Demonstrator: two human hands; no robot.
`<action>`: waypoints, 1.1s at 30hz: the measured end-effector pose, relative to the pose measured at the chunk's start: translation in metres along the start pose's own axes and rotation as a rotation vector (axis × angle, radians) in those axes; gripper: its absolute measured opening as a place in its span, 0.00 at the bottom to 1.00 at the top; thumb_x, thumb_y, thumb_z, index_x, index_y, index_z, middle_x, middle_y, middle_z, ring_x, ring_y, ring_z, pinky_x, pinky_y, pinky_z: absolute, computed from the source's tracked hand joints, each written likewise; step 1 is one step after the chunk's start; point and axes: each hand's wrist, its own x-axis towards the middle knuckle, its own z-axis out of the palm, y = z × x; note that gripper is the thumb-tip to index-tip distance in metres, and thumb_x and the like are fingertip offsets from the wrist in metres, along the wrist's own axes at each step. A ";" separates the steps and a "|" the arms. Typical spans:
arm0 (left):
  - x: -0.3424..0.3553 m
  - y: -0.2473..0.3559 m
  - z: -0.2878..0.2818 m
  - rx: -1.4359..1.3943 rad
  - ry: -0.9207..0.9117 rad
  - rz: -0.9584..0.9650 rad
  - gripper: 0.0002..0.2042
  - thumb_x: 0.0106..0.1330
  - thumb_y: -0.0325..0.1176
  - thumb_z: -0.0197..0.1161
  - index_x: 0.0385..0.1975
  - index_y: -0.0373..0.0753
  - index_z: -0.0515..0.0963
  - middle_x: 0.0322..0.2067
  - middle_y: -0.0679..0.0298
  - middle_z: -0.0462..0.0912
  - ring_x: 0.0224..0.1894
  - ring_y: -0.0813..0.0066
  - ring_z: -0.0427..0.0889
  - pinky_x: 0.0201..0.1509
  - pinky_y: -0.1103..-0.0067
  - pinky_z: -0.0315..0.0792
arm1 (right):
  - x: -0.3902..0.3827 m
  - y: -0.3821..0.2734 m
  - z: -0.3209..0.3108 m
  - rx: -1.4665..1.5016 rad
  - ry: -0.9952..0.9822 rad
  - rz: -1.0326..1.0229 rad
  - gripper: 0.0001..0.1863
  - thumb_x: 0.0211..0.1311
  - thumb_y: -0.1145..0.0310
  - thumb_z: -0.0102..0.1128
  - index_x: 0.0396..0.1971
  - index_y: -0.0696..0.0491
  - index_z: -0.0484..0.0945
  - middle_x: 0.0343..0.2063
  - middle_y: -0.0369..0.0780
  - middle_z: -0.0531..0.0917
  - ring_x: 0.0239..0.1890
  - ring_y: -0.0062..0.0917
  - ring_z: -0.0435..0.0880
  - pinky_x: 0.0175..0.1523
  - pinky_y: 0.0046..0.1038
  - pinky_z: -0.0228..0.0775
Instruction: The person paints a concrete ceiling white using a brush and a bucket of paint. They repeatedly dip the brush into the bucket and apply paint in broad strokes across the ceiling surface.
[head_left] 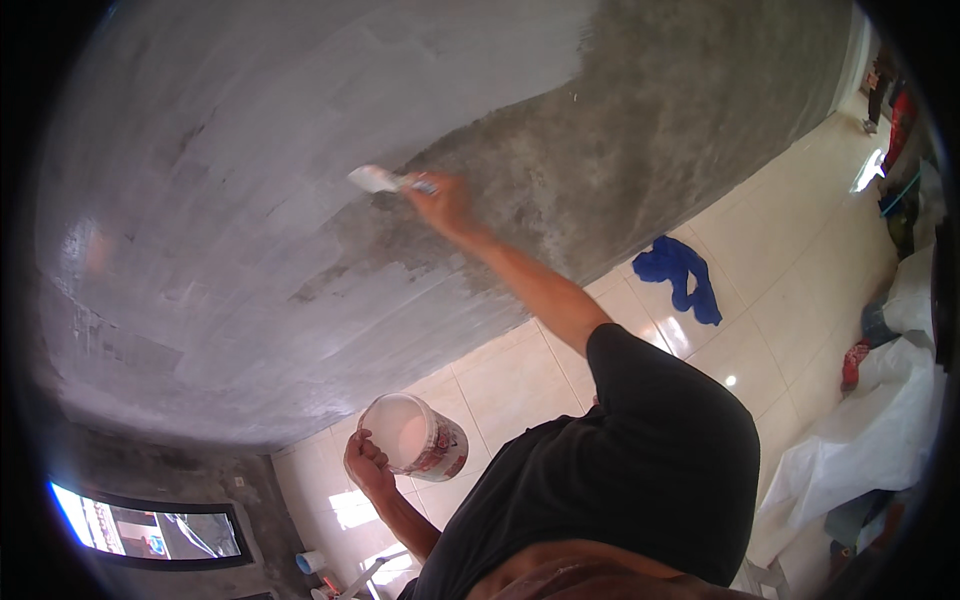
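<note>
My right hand [440,205] is closed round the handle of a paintbrush [374,179], its arm stretched out to the wall. The pale brush head lies at the grey wall [250,130], near the border between a lighter coated area and darker bare cement. Low on the left, my left hand [367,460] grips the rim of a plastic bucket [442,447]. The bucket is tilted, has printed sides, and holds pale whitish paint [411,437]. What the left fingers do inside the rim is partly hidden.
A blue cloth [680,275] lies on the cream tiled floor [510,370] by the wall's foot. White plastic sheeting [850,430] covers things at the right. A dark-framed window [150,530] is at lower left, with a white-and-blue roll-shaped object [310,562] near it.
</note>
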 end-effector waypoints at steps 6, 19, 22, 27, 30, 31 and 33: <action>-0.021 0.017 0.003 -0.106 0.036 0.047 0.09 0.70 0.33 0.49 0.30 0.36 0.73 0.13 0.79 0.52 0.12 0.90 0.47 0.15 0.85 0.42 | 0.070 0.036 -0.180 -0.103 0.208 0.241 0.15 0.55 0.67 0.74 0.37 0.62 0.85 0.26 0.39 0.87 0.28 0.18 0.83 0.33 0.21 0.74; 0.002 0.000 -0.014 -0.179 -0.020 -0.003 0.09 0.71 0.33 0.49 0.30 0.36 0.73 0.12 0.78 0.52 0.12 0.90 0.47 0.14 0.85 0.42 | 0.091 0.065 -0.297 -0.611 0.614 0.046 0.14 0.55 0.65 0.71 0.34 0.61 0.86 0.26 0.44 0.87 0.28 0.29 0.85 0.36 0.29 0.73; 0.003 -0.001 -0.015 -0.180 -0.022 -0.030 0.09 0.70 0.32 0.49 0.30 0.37 0.73 0.13 0.79 0.52 0.12 0.90 0.47 0.14 0.85 0.43 | 0.073 0.063 -0.268 -0.643 0.666 0.144 0.14 0.55 0.64 0.71 0.34 0.60 0.86 0.27 0.46 0.86 0.27 0.34 0.85 0.35 0.32 0.73; 0.007 -0.004 -0.015 -0.168 -0.022 -0.035 0.09 0.70 0.32 0.49 0.30 0.37 0.73 0.13 0.79 0.52 0.13 0.90 0.47 0.15 0.86 0.43 | 0.033 0.083 -0.178 -0.686 0.571 0.056 0.14 0.55 0.62 0.70 0.32 0.58 0.85 0.24 0.45 0.84 0.25 0.37 0.83 0.33 0.35 0.72; 0.008 -0.006 -0.019 -0.163 -0.036 -0.043 0.09 0.70 0.32 0.49 0.30 0.37 0.73 0.13 0.79 0.52 0.13 0.90 0.47 0.15 0.86 0.43 | 0.007 0.063 -0.123 -0.580 0.527 0.036 0.11 0.55 0.66 0.70 0.33 0.58 0.85 0.23 0.45 0.83 0.25 0.37 0.82 0.32 0.34 0.72; 0.008 -0.007 -0.020 -0.159 -0.042 -0.038 0.09 0.70 0.32 0.49 0.30 0.37 0.73 0.13 0.79 0.53 0.13 0.90 0.47 0.15 0.86 0.43 | -0.004 0.053 -0.107 -0.521 0.498 -0.003 0.11 0.55 0.67 0.70 0.34 0.58 0.85 0.23 0.45 0.82 0.25 0.37 0.82 0.32 0.34 0.72; 0.009 -0.010 -0.020 -0.152 -0.055 -0.030 0.09 0.70 0.32 0.49 0.30 0.37 0.73 0.13 0.79 0.53 0.13 0.90 0.47 0.14 0.86 0.43 | -0.022 0.034 -0.079 -0.477 0.432 0.004 0.11 0.57 0.67 0.68 0.36 0.57 0.84 0.25 0.44 0.83 0.27 0.37 0.83 0.34 0.34 0.73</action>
